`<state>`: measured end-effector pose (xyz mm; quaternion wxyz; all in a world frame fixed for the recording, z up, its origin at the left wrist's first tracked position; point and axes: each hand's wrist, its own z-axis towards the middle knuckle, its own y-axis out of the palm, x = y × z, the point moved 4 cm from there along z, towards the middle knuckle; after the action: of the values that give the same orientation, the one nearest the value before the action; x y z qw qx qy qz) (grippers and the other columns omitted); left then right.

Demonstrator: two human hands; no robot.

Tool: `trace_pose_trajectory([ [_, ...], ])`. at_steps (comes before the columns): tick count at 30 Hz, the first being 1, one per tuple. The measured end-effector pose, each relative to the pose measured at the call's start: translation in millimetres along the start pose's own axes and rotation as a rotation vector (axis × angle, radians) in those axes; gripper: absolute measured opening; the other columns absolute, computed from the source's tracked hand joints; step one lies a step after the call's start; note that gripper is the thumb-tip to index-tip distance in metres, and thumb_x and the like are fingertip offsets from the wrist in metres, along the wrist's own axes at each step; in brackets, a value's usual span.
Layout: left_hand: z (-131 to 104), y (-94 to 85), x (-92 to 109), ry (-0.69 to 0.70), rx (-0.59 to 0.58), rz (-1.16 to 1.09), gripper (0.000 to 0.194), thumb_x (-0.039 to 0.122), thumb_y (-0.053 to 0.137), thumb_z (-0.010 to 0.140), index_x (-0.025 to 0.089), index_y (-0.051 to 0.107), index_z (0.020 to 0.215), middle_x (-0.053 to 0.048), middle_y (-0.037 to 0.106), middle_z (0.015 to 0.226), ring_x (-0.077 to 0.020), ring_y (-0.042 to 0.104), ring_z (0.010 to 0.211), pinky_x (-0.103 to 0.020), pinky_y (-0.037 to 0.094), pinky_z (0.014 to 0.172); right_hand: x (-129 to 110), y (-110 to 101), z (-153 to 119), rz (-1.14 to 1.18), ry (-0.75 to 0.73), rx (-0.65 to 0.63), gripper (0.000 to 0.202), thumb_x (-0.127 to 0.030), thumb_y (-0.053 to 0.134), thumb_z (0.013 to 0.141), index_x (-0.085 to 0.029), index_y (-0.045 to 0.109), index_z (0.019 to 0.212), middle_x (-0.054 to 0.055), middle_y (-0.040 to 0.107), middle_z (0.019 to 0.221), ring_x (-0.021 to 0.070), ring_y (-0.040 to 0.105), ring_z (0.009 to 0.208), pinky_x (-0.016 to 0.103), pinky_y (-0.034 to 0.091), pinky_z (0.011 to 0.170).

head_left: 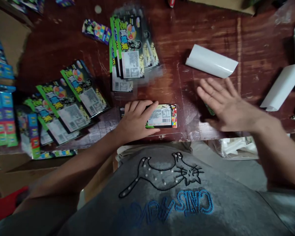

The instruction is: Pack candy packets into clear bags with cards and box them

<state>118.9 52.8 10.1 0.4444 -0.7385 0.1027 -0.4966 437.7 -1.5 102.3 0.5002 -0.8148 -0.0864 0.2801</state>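
Packet [162, 118]: lies on the table [172, 83] close to the near edge, about midway along it. Long axis runs left to right, roughly parallel to that edge; its right end points towards your right-hand side.

Your left hand [139, 119] is the nearer one: it rests over the packet's left part, fingers towards the far long side, thumb towards the near one. Whether it grips or only presses, you cannot tell from this view.

Your right hand [220, 106] is open, palm down, fingers spread, well apart from the packet on its right. A dark, green-edged thing [209, 109] shows partly beneath the palm; contact is unclear. Beyond those fingertips, towards the far edge, lies a curled white sheet [211, 61]. A pile of packets [131, 49] lies beyond your left hand.
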Motion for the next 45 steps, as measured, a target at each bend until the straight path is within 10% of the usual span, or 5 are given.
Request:
trace_pose_trajectory([
  [6,7.6,2.0,11.0,-0.045,0.065,-0.026,0.1,0.055,0.088,0.077,0.022,0.046,0.162,-0.017,0.059,0.146,-0.0397,0.052,0.129,-0.054,0.04,0.11,8.4,-2.9,6.8,0.055,-0.07,0.049,0.086,-0.062,0.068,0.098,-0.01,0.048,0.164,0.024,0.067,0.149,0.0416,0.065,0.133,0.063,0.058,0.11],
  [24,9.6,4.2,29.3,-0.213,0.278,-0.118,0.104,0.051,0.091,0.08,0.022,0.037,0.164,-0.019,0.055,0.15,-0.0402,0.054,0.139,-0.058,0.045,0.116,-58.8,41.0,47.4,0.335,0.074,0.339,0.107,-0.059,0.064,0.102,-0.027,-0.005,0.178,0.022,0.009,0.185,0.0427,0.008,0.172,0.075,0.03,0.132],
  [29,27.0,-11.3,30.7,-0.311,0.41,-0.418,0.104,0.05,0.089,0.086,0.032,0.028,0.168,-0.016,0.052,0.154,-0.0371,0.054,0.145,-0.06,0.049,0.12,-54.5,25.9,60.8,0.468,0.35,0.702,0.078,-0.049,0.058,0.106,-0.031,0.023,0.173,0.018,0.051,0.165,0.037,0.056,0.15,0.065,0.053,0.119],
  [34,34.8,0.3,23.8,-0.197,0.371,-0.804,0.071,0.03,0.054,0.109,0.034,0.016,0.169,-0.015,0.055,0.158,-0.0284,0.063,0.14,-0.055,0.056,0.117,-46.0,19.7,73.0,0.478,0.345,0.607,0.079,-0.044,0.044,0.109,-0.027,0.004,0.176,0.019,0.063,0.152,0.0326,0.069,0.128,0.051,0.065,0.094],
  [45,23.4,7.8,-1.1,-0.163,0.17,-1.03,0.063,0.037,0.074,0.095,0.028,0.043,0.149,-0.012,0.069,0.133,-0.0248,0.074,0.11,-0.042,0.067,0.088,-47.4,22.0,76.5,0.715,0.373,0.427,0.024,-0.046,0.063,0.104,-0.027,0.065,0.118,0.004,0.073,0.1,0.0181,0.065,0.075,0.033,0.057,0.063],
])
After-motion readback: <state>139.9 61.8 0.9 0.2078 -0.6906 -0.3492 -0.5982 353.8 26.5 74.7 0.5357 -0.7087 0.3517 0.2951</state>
